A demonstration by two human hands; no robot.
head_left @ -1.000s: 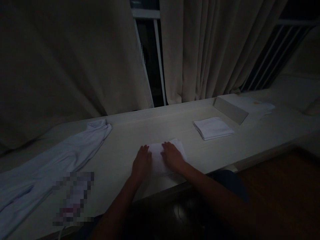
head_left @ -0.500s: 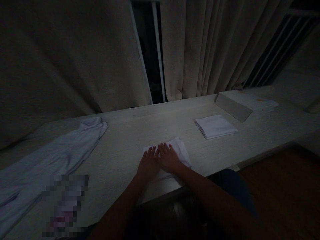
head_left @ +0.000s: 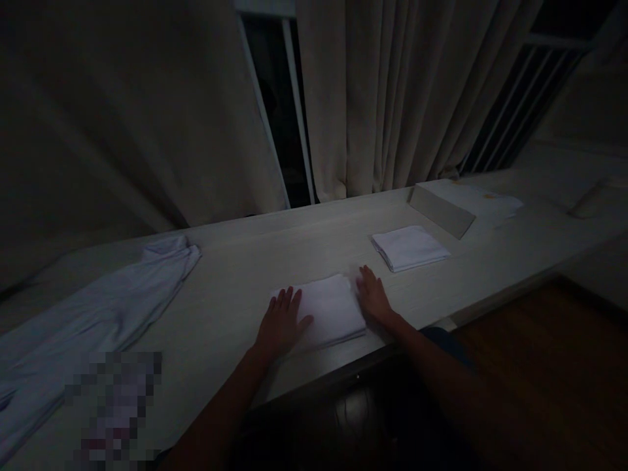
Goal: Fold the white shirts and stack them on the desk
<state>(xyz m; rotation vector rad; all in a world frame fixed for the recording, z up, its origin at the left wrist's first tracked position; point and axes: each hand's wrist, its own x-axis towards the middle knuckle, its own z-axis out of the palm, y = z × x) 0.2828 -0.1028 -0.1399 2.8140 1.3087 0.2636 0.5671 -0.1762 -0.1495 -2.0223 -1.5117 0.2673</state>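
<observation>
Whereas both hands lay side by side on top of it 0.5 s ago, the folded white cloth (head_left: 328, 309) now shows bare between them, smoothed flat near the front edge of the table (head_left: 245, 261). Its long axis runs roughly left to right, tilted slightly away toward the right. Left hand (head_left: 280, 322) rests open and flat on its left edge; right hand (head_left: 373, 294), also open with fingers spread, presses the table just beside its right edge. Farther right lies a second folded cloth (head_left: 409, 247), and a pale garment (head_left: 98, 307) sprawls well left.
</observation>
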